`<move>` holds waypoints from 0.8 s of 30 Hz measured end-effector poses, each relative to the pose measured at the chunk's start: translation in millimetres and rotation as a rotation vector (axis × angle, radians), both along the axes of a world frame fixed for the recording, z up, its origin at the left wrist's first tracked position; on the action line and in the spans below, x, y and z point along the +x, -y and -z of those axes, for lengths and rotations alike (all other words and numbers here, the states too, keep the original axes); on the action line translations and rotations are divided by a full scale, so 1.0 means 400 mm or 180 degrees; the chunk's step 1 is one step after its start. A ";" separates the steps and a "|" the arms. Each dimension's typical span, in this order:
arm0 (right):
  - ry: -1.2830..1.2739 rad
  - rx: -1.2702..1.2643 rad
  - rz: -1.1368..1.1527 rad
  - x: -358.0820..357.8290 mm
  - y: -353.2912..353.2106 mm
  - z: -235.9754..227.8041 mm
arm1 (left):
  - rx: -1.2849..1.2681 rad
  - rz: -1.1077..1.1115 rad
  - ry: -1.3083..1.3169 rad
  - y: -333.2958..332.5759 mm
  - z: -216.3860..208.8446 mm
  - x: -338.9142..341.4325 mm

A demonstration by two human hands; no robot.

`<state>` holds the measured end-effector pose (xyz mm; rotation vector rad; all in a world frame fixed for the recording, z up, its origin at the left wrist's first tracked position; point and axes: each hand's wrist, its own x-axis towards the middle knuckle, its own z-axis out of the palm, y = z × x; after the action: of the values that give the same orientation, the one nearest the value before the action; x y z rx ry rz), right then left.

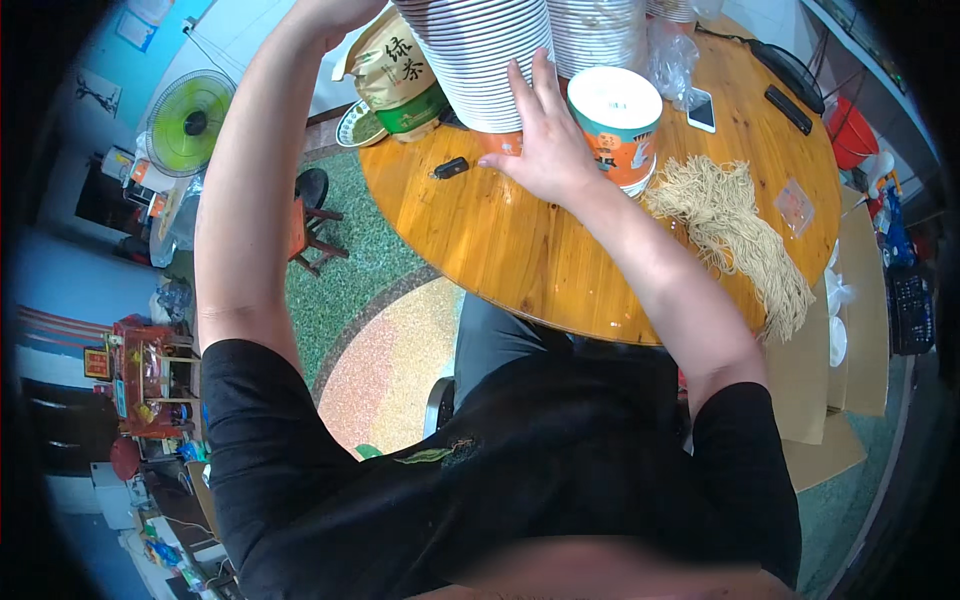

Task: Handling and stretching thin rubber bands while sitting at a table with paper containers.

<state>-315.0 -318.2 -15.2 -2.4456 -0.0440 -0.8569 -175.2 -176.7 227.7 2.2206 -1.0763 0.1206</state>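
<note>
A tall stack of nested paper tubs (485, 70), white-rimmed with an orange one at the bottom, stands on the round wooden table (470, 250). My right hand (545, 145) lies against the near right side of this stack, fingers and thumb spread. My left arm reaches up past the stack's left side. Only part of my left hand (345, 12) shows at the upper edge; its fingers are out of the picture. Just right of my right hand stands a teal-and-orange paper tub (615, 125), white on top. Behind it rises another stack of white tubs (600, 35).
Left of the stack are a green-and-tan bag (400, 85), a small dish (358, 125) and a black key fob (451, 168). To the right lie beige strings (735, 220), a white phone (702, 111), a black remote (788, 110) and a clear packet (794, 207). Cardboard (800, 390) stands beside the table.
</note>
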 end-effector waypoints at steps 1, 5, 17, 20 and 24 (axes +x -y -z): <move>0.0025 0.0003 -0.0017 -0.002 -0.006 -0.005 | -0.0059 0.0123 -0.0031 -0.011 -0.007 0.004; 0.0047 -0.0086 -0.0006 -0.011 0.021 0.009 | 0.0099 0.0023 0.0337 0.031 -0.013 -0.058; -0.0278 -0.0080 0.0091 -0.025 0.012 -0.010 | -0.0001 -0.0293 0.1044 0.051 -0.061 -0.101; -0.0169 -0.0113 0.0047 -0.021 0.016 -0.002 | -0.0798 -0.0240 0.1101 0.046 -0.072 -0.046; 0.0120 0.0318 -0.0192 -0.040 0.042 0.013 | -0.1887 -0.0146 0.2596 0.006 -0.100 -0.157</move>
<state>-330.9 -335.0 -20.6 -2.3235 -0.0864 -0.8581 -238.1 -179.0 267.9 1.6450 -1.1737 1.2742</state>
